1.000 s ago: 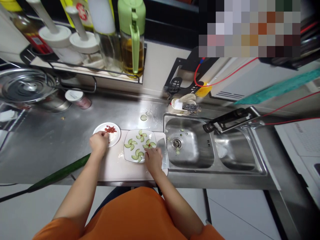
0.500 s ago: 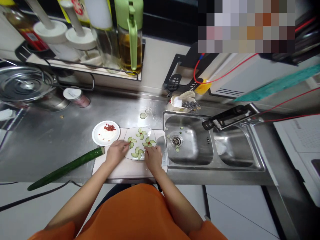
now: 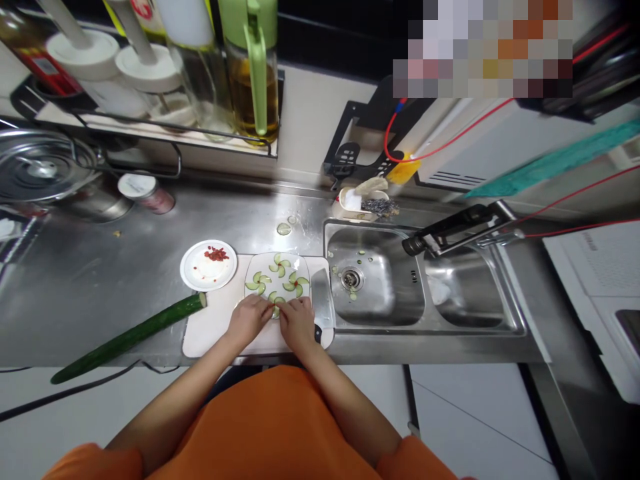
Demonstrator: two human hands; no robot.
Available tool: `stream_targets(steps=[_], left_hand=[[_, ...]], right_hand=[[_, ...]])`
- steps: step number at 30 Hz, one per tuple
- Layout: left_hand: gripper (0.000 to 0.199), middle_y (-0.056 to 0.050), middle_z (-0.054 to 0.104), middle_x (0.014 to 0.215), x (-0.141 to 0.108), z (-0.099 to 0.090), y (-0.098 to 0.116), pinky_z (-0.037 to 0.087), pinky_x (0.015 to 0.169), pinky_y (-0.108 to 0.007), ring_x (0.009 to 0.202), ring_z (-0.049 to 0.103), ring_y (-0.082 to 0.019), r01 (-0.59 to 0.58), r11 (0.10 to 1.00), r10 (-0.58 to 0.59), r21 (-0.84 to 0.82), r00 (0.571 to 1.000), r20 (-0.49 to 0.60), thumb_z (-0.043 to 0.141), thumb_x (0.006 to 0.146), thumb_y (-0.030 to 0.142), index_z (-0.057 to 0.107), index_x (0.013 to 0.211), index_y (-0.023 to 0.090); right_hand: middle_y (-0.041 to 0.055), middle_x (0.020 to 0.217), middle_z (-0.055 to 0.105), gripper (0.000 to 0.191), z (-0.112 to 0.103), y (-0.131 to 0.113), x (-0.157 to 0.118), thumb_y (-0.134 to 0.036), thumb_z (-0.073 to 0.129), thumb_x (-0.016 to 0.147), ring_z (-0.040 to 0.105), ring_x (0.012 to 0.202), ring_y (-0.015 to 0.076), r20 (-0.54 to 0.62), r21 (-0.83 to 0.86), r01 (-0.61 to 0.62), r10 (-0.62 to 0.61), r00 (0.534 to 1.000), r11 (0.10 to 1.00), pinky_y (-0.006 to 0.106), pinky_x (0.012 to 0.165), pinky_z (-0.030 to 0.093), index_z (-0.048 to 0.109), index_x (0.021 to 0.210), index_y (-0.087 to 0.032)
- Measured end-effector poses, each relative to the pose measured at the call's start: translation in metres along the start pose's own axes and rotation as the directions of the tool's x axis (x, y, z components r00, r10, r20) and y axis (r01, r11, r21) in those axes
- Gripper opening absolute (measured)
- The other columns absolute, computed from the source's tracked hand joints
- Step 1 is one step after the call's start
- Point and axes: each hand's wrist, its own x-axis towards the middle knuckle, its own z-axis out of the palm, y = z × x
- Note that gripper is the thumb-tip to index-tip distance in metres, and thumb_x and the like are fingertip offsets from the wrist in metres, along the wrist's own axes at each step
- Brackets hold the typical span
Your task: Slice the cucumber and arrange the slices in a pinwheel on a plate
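A white square plate (image 3: 250,263) lies on a cutting board (image 3: 210,333), with curved cucumber slices (image 3: 280,265) set out on it in several pinwheels. Some of these have a small red piece in the centre. Both my hands meet over the pinwheel nearest me. The fingers of my left hand (image 3: 249,318) are closed, with their tips at those slices from the left. From the right, my right hand (image 3: 299,325) touches the same spot in a pinch. Whatever sits between the fingertips is too small to make out. A knife (image 3: 323,297) lies right of the plate, its dark handle partly behind my right hand.
Left of the board stand a round white plate (image 3: 197,273) with red bits (image 3: 217,254) and a long cucumber (image 3: 135,337) with one cut end. A double sink (image 3: 380,320) is at right, with scraps around its drain. Behind, a rack (image 3: 195,137) holds bottles and jars.
My left hand has moved right and towards me, away from the left pinwheel. My right hand has shifted slightly left and nearer, so the fingertips now meet at the near pinwheel.
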Motion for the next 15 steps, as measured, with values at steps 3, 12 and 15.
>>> stream_targets(steps=[3, 12, 15], left_hand=[[0.021, -0.006, 0.065, 0.075, -0.0005, 0.0027, 0.0002, 0.044, 0.074, -0.030, 0.077, 0.057, -0.018, -0.017, 1.000, 0.017, 0.010, 0.999, -0.030, 0.051, 0.088, 0.026, 0.068, 0.078, 0.019], [0.022, -0.005, 0.062, 0.071, -0.0002, 0.0070, 0.0003, 0.043, 0.071, -0.029, 0.073, 0.054, -0.017, -0.028, 0.999, 0.029, 0.020, 0.997, -0.065, 0.051, 0.088, 0.025, 0.066, 0.073, 0.018], [0.021, -0.005, 0.062, 0.071, 0.0001, 0.0083, -0.0005, 0.043, 0.071, -0.029, 0.074, 0.055, -0.017, -0.021, 1.000, 0.021, 0.001, 0.998, -0.061, 0.052, 0.088, 0.026, 0.066, 0.073, 0.018]], right_hand=[[0.0050, 0.094, 0.064, 0.024, 0.0017, -0.0007, -0.0013, -0.024, 0.050, 0.092, 0.043, 0.099, 0.0241, 0.028, -0.010, -0.002, 0.002, 1.000, 1.000, 0.031, 0.072, 0.031, 0.068, 0.106, -0.029], [0.0047, 0.096, 0.064, 0.024, 0.0067, 0.0023, -0.0022, -0.025, 0.050, 0.092, 0.042, 0.101, 0.0240, 0.055, -0.045, -0.006, 0.009, 0.998, 0.999, 0.032, 0.071, 0.030, 0.066, 0.109, -0.031], [0.0047, 0.096, 0.064, 0.025, 0.0088, 0.0039, -0.0018, -0.025, 0.050, 0.092, 0.042, 0.101, 0.0238, 0.064, -0.053, -0.013, 0.017, 0.998, 0.999, 0.033, 0.072, 0.031, 0.066, 0.109, -0.031]])
